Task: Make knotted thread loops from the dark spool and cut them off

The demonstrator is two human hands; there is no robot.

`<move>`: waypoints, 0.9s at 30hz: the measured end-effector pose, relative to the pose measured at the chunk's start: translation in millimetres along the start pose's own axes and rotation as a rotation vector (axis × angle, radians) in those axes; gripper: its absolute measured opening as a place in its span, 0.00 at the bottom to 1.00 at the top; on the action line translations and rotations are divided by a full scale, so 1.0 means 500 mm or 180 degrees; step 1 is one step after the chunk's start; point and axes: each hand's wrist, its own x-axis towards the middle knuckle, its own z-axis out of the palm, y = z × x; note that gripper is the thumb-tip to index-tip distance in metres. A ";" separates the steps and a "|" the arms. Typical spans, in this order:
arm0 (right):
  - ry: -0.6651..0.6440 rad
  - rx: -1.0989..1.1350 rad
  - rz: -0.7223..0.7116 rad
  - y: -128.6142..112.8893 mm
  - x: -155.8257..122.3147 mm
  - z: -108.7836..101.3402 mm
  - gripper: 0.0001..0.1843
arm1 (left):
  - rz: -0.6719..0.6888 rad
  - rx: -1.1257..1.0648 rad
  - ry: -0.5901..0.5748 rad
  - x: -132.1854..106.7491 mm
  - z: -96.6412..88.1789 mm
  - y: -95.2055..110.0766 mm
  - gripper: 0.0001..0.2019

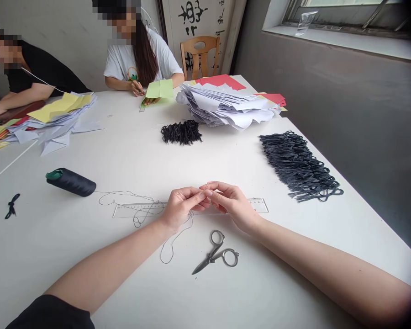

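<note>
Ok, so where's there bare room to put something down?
One free patch lies between the black spool and the smaller black bundle; another between the left forearm and the knotted black cord. It's crowded around the left hand and right hand: ruler, loose thread and scissors all sit close.

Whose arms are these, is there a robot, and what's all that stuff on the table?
There's no robot here. You're seeing a person's own left hand and right hand, both bare. The one picture comes from a camera worn on that person's head, looking forward and down.

The fingertips meet, and something thin and red shows there, but it's too small to tell exactly what is held.

On the white table lie scissors, a clear ruler beneath the hands, a dark spool with loose thread, a row of dark looped cords and a big paper pile.
</note>
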 end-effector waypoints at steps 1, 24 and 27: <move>0.0007 0.0000 -0.0021 0.001 0.000 0.000 0.19 | 0.0000 -0.0004 0.0008 0.000 0.000 0.000 0.11; 0.0229 -0.0249 -0.0288 0.018 0.003 -0.002 0.18 | -0.0075 0.0059 0.0046 -0.002 0.006 0.006 0.11; 0.0245 -0.0308 -0.0288 0.017 0.002 -0.002 0.18 | -0.0069 0.0064 -0.0003 -0.002 0.004 0.004 0.12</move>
